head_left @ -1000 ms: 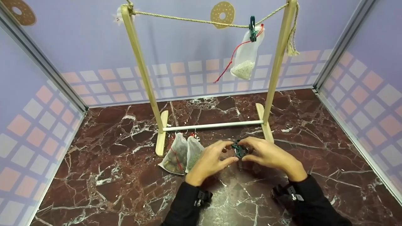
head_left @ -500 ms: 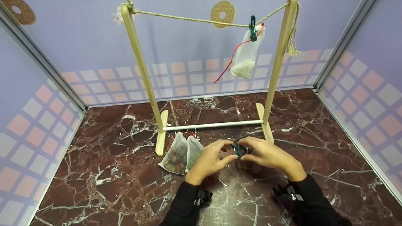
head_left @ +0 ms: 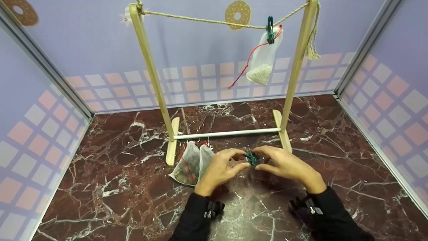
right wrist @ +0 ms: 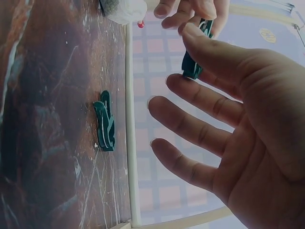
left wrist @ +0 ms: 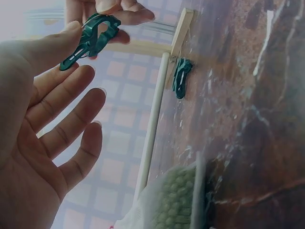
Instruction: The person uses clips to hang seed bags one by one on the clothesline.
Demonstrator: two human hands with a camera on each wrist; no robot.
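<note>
A green clothespin (head_left: 253, 159) is held in the air between my two hands. My left hand (head_left: 219, 169) pinches its narrow handle end with thumb and forefinger. My right hand (head_left: 287, 164) holds its other end the same way. Close up in the left wrist view, the clothespin (left wrist: 98, 39) shows a rounded gap in its jaws. A second green clothespin (right wrist: 106, 121) lies on the table below; in the head view the hands seem to hide it. Beside my left hand lean two white mesh bags with red cords, one with dark lumps (head_left: 188, 167), the other (left wrist: 174, 200) with green beans.
Behind the hands stands a wooden rack (head_left: 290, 80) with a white crossbar (head_left: 227, 133) and a rope (head_left: 200, 20). A third green clothespin (head_left: 270, 30) clips a mesh bag of pale grains (head_left: 260, 72) to the rope. Patterned walls (head_left: 394, 90) enclose the marble-look table (head_left: 127, 201).
My left hand has shifted slightly left and the held clothespin has turned a little between the fingers. The right hand stays almost still; the bags and rack are unchanged.
</note>
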